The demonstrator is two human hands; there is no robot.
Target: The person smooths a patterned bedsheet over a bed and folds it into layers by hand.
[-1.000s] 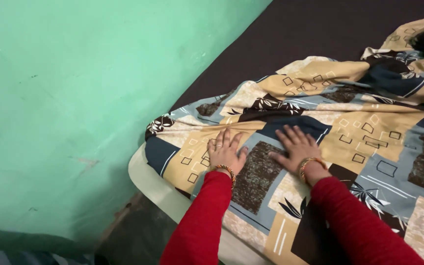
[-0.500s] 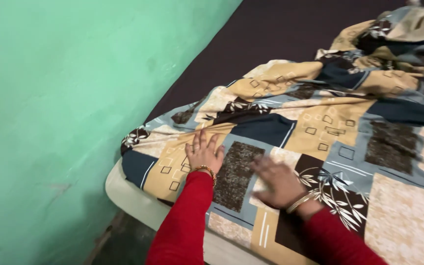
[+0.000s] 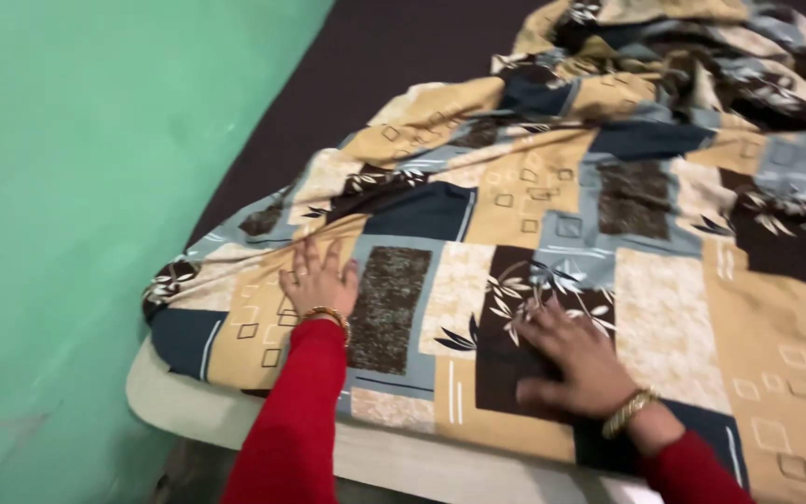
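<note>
both hands lie flat, fingers spread and grasping nothing, on a patterned bedsheet [image 3: 552,215] that covers the near corner of a bed. the left hand [image 3: 319,280] presses palm down on a tan patch printed with small square outlines, its fingertips pointing away from the person; just beyond those fingertips the cloth bunches into a low fold. a gold bangle [image 3: 326,315] sits at that wrist, where the red sleeve [image 3: 296,411] begins. to the right of the left hand, a speckled brown rectangle of the print lies between the two hands.

the right hand [image 3: 576,359] is well apart from the left, nearer the person, palm down on a dark brown patch with pale leaf shapes. its fingers are open and point up and left. a gold bangle [image 3: 629,413] circles this wrist too.

beyond the right hand the sheet rises into a crumpled heap at the far right. beyond the left hand, a dark bare mattress [image 3: 375,75] shows. left of the left hand, the sheet's edge hangs over the pale bed edge [image 3: 198,415], and a green wall [image 3: 76,187] stands close beside it.
</note>
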